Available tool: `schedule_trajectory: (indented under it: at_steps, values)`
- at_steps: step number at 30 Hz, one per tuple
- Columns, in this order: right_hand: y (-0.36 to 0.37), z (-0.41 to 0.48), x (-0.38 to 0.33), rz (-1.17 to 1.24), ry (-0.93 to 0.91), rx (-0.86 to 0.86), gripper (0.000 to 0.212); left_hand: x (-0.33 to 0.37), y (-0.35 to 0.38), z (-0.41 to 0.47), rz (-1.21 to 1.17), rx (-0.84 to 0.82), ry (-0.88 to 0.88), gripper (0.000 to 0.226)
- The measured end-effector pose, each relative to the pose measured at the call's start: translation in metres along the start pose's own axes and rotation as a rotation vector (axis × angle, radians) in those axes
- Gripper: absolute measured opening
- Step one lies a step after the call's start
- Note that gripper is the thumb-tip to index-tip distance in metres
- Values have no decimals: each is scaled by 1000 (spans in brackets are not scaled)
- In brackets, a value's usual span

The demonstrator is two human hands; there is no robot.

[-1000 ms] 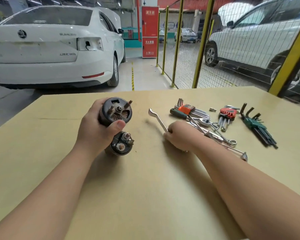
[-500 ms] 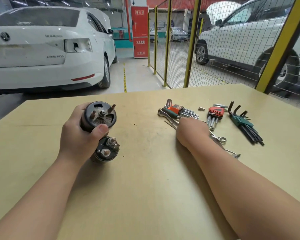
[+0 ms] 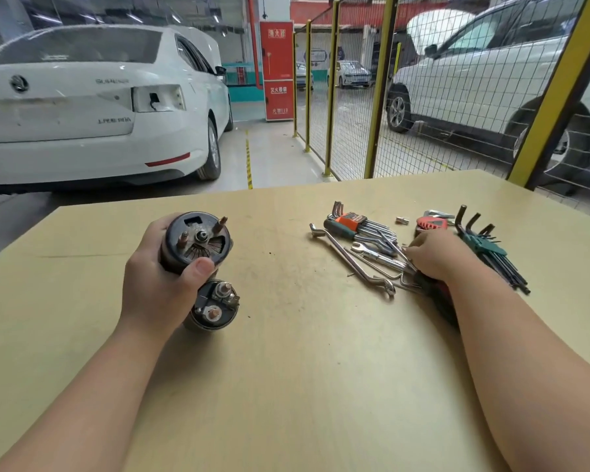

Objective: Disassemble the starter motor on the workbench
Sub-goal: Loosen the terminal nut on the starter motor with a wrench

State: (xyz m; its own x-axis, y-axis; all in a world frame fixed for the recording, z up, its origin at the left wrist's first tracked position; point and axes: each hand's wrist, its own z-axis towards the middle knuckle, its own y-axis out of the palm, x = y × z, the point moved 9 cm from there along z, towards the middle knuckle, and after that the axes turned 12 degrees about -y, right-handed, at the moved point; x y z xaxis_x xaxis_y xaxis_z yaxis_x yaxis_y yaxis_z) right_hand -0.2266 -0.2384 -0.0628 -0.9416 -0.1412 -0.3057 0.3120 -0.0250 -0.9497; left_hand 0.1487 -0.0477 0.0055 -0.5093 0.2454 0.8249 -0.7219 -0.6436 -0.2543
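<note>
Your left hand [image 3: 157, 284] grips the motor [image 3: 198, 238] left of centre on the bench [image 3: 286, 386]. The fingers wrap round the far side of its dark housing and the thumb presses across the near rim. The motor's round end tilts up toward you, showing a shaft stub in the middle, 2 studs and a fan of slots. Its solenoid [image 3: 215, 306], the smaller cylinder, sits just below your thumb on the side nearer you, with a nutted stud and a copper terminal on its cap. Its lower edge appears to rest on the bench. Your right hand [image 3: 436, 255] lies palm down, well apart from the motor, at the right side of the tool pile. Its fingers curl down onto the loose wrenches, and whether they have hold of one cannot be told. A long offset wrench [image 3: 351, 260] lies at the pile's left edge, clear of your hand. Beyond it is an orange key set [image 3: 353, 221], a red key set [image 3: 431, 223] lies just past your knuckles, and a green key set [image 3: 484, 245] lies just right of your hand. A small socket [image 3: 401, 220] sits between the orange and red sets. A dark red handle [image 3: 435, 294] shows under your wrist.
</note>
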Motion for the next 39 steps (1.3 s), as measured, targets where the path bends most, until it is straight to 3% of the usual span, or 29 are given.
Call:
schedule_trajectory:
  at_steps: [5,8,12,16,22,26,28,30,33,35,39]
  values:
    - [-14,-2,-26,-125,-97,155,27,0,1,1,1,-6,2,59]
    - [0,0,-64,-335,-207,126,28,0,1,0,-5,-7,-7,59]
    - [4,11,-72,-396,-104,40,38,2,2,-1,-9,-10,-9,58]
    - [18,12,-117,-607,-476,127,24,1,-1,-2,-29,-5,-9,56]
    - [12,26,-90,-507,-207,19,7,1,-5,-2,-56,-13,7,59]
    - [22,36,-97,-466,-179,-94,11,2,-6,-3,-58,-16,14,60]
    - [25,41,-97,-395,-148,-190,23,2,-6,-3,-50,-11,11,60]
    - [24,43,-104,-439,-206,-220,27,1,-6,-3,-50,-11,5,59]
    - [8,36,-132,-461,-469,-21,25,0,-5,-3,-54,-17,-1,55]
    - [-9,20,-151,-246,-642,158,22,0,-5,-3,-54,-13,-6,53]
    - [-57,-35,-172,179,-824,686,14,-1,-3,-1,-27,-18,-49,49]
